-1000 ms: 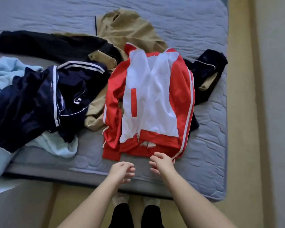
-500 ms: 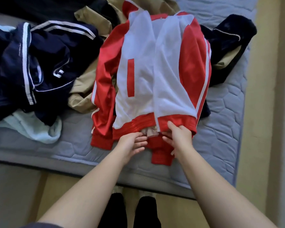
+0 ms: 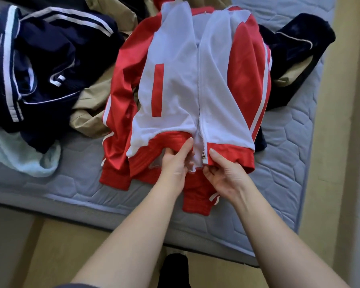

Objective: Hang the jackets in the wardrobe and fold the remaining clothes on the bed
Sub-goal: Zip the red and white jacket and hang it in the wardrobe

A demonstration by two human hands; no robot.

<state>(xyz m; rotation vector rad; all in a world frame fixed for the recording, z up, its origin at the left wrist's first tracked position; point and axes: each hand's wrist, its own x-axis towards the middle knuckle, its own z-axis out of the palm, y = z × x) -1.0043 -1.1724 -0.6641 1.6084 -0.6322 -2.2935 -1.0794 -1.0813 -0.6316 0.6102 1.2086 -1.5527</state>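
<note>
Head view: left hand (image 3: 174, 165) and right hand (image 3: 223, 175), curled fingers (image 3: 208, 172) around jacket (image 3: 175, 90) hem.

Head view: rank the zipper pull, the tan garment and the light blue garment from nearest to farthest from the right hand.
1. zipper pull: right beside the right hand, at the hem of the red and white jacket.
2. tan garment: left of that jacket.
3. light blue garment: far left, near the mattress edge.

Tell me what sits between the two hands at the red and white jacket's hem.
Head view: the zip pull and a white strip of the jacket lie between the left hand and right hand.
</note>
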